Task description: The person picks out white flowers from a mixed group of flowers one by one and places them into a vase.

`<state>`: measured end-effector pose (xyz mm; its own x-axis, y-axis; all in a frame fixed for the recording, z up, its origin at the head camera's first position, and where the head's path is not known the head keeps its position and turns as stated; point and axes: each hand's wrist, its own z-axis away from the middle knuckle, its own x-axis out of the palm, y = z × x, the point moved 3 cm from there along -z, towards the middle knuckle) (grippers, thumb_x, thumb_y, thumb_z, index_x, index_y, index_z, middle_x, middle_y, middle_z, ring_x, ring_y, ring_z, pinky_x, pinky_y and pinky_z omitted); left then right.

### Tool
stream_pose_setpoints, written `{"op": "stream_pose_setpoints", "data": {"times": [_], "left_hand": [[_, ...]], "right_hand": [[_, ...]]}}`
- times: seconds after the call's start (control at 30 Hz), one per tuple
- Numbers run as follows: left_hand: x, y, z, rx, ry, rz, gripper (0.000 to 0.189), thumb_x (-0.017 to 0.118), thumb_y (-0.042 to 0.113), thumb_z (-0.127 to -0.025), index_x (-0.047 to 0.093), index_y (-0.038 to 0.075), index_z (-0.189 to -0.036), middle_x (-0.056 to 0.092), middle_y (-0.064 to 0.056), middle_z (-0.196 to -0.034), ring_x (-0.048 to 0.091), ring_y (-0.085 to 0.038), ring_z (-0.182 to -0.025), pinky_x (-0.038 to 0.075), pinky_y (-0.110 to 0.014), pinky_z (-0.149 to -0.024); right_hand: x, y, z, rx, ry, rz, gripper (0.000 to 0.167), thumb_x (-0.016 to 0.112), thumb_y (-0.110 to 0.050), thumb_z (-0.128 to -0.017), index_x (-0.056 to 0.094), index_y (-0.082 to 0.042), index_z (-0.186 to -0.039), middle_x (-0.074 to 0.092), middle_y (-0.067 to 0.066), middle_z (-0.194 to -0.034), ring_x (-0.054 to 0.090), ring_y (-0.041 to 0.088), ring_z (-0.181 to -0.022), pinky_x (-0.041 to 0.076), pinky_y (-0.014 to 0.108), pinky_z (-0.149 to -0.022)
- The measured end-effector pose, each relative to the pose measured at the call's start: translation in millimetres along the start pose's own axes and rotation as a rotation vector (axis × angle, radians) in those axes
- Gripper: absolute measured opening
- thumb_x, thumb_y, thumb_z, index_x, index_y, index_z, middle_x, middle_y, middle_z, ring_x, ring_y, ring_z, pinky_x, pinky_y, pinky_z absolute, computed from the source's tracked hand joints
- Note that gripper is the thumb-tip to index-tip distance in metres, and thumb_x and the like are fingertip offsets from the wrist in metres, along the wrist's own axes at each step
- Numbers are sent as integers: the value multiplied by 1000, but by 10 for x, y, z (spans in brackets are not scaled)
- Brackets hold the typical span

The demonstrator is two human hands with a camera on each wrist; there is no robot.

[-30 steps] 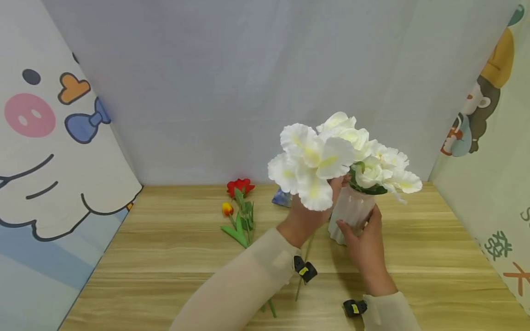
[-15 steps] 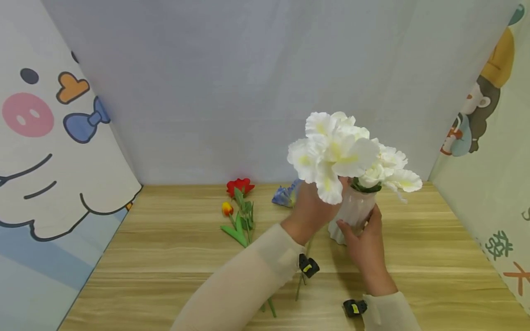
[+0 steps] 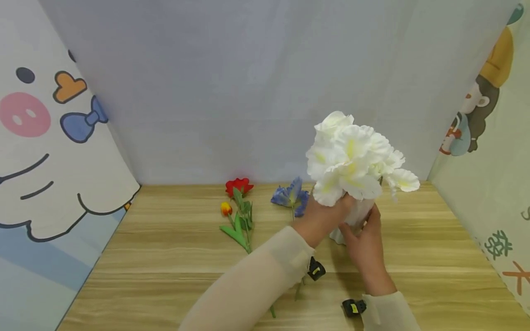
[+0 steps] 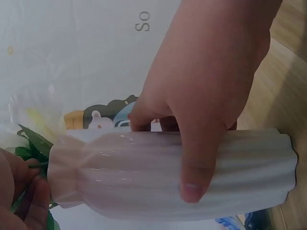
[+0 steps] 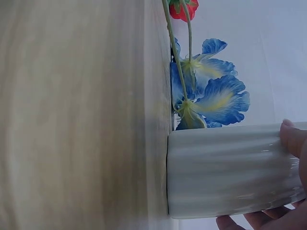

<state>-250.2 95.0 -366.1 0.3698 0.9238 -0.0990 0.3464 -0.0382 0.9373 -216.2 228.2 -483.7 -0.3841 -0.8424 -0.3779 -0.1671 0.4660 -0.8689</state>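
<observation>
A white ribbed vase (image 4: 134, 172) stands on the wooden table (image 3: 174, 266), holding several white flowers (image 3: 397, 168) with green leaves. My right hand (image 3: 366, 250) grips its side, thumb on the near face. At the vase's mouth, my left hand (image 3: 323, 218) pinches the green stem (image 4: 38, 165) of a large white flower with yellow-streaked petals (image 3: 349, 161). That bloom overlaps the other flowers and hides the vase's rim in the head view. The left wrist view shows the pinching fingers (image 4: 38, 201) right at the rim.
Left of the vase lie blue flowers (image 3: 291, 195), a red flower (image 3: 239, 187) and an orange-yellow tulip (image 3: 226, 208), their stems toward the front edge. A pale curtain (image 3: 265, 92) hangs behind the table, with printed cloths (image 3: 37, 161) at both sides.
My left hand has moved right and slightly down with the white flower, bringing it over the vase mouth. The blue flowers have come into fuller view. My right hand stays on the vase.
</observation>
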Motion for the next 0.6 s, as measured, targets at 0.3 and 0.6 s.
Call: {"op": "stream_pose_setpoints", "data": {"times": [0.3,0.6], "left_hand": [[93,-108,-11,106,30,-501,12,69,15,-98,63,9,-107,63,0,-102,57,-7,-94,45,-16,-85],[81,-42,-56,235,152,-663,13,73,28,-97,66,18,-97,64,10,-90,61,-6,-93,45,-24,-94]], "right_hand": [[5,-16,-2,-49,0,-37,84,68,-13,-98,14,1,-161,30,29,-153,40,39,-136,38,60,-106],[2,-15,-4,-54,-12,-47,84,66,-12,-99,13,-2,-162,23,26,-161,31,39,-145,33,61,-112]]}}
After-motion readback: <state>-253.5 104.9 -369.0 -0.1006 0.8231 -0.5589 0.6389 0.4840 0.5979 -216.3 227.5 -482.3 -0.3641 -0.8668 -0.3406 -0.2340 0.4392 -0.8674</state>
